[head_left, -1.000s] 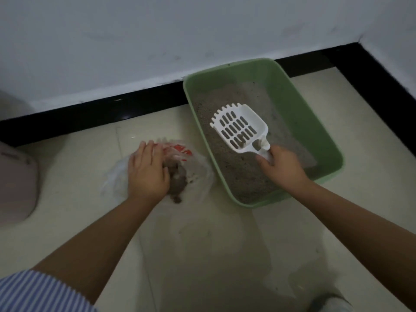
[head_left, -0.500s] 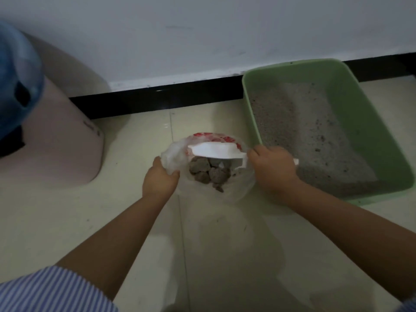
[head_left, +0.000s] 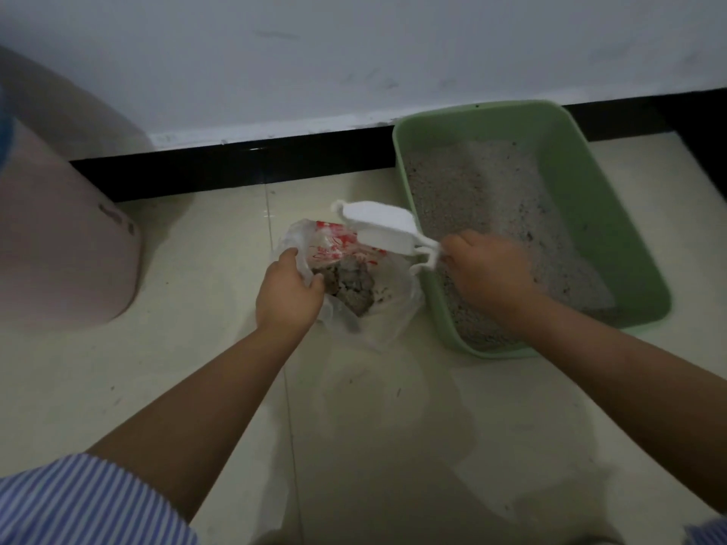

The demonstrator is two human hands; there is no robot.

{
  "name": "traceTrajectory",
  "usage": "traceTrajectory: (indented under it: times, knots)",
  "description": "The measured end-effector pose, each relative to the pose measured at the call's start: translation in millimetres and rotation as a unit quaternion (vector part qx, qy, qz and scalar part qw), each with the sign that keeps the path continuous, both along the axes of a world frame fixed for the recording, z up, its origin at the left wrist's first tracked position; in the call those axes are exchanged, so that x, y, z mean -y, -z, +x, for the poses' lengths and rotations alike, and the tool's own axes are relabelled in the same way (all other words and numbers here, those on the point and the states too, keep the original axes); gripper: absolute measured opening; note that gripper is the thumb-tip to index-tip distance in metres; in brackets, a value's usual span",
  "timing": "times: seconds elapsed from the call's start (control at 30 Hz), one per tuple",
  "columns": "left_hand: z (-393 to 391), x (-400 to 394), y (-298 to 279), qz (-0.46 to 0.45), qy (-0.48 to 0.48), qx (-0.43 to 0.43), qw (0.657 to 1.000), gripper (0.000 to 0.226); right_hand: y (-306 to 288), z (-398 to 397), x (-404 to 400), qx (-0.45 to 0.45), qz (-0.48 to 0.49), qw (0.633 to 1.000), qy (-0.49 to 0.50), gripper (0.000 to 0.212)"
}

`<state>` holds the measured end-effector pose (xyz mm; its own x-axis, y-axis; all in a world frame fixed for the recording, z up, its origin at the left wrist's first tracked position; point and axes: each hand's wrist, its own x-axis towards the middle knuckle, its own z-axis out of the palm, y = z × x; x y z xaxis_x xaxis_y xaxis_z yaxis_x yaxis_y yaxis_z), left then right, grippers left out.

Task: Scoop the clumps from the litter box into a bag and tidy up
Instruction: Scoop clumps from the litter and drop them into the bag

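done: clumps (head_left: 352,287) sit in the bag (head_left: 377,308) on the floor, left of the box (head_left: 613,214) | left hand (head_left: 289,291) fingers pinch the bag open | right hand (head_left: 488,271) fingers wrapped round the scoop (head_left: 379,226), over the bag | left: check the box for more clumps, tidy up

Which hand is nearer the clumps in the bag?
Left. The left hand grips the bag edge right beside the clumps; the right hand holds the scoop over the litter box.
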<state>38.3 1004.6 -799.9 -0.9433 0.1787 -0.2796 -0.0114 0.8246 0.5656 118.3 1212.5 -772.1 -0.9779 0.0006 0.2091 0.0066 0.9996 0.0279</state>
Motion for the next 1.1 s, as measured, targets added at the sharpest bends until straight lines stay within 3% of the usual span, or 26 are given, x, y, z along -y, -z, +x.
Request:
traceTrajectory:
  times: [0.1,0.2,0.3,0.47,0.57,0.7,0.77,0.9,0.97,1.1]
  knots:
    - [1.8,0.3,-1.0,0.002,-0.014,0.0,1.0,0.055,1.8,-8.4,8.3,-0.006,-0.029,1.0,-0.002,0.009]
    - [4.7,4.9,-1.9,0.005,-0.014,0.0,1.0,0.056,-2.0,-12.7,5.6,0.049,-0.1,0.988,0.111,0.007]
    - [7.1,9.1,-1.0,-0.024,0.024,-0.001,0.999,0.063,-7.5,-7.6,-18.0,0.099,-0.221,0.945,0.22,0.023]
    - [13.2,0.7,-4.4,-0.078,0.121,0.011,0.99,0.069,-6.1,29.3,-45.1,0.195,-0.311,0.859,0.357,0.035]
    - [16.6,-7.5,-5.9,-0.124,0.178,-0.003,0.976,0.066,-3.9,51.9,-46.2,0.336,-0.209,0.843,0.364,0.037]
    - [15.5,-20.9,-6.4,-0.153,0.219,-0.012,0.964,0.069,-14.0,47.6,-44.0,0.43,-0.072,0.84,0.323,0.04]
    - [13.3,-24.2,-5.9,-0.166,0.225,-0.022,0.96,0.062,-9.1,41.7,-41.6,0.478,-0.047,0.829,0.287,0.047]
    - [6.7,-20.7,-4.7,-0.161,0.202,-0.04,0.965,0.052,-1.1,29.0,-38.4,0.527,-0.007,0.785,0.327,0.052]
    - [2.8,-15.0,-5.0,-0.143,0.178,-0.044,0.973,0.056,-14.9,19.3,-34.5,0.515,0.018,0.793,0.324,0.045]
    - [-5.8,1.4,-7.4,-0.137,0.127,-0.062,0.98,0.061,-37.9,-14.0,1.4,0.375,-0.064,0.901,0.21,0.038]
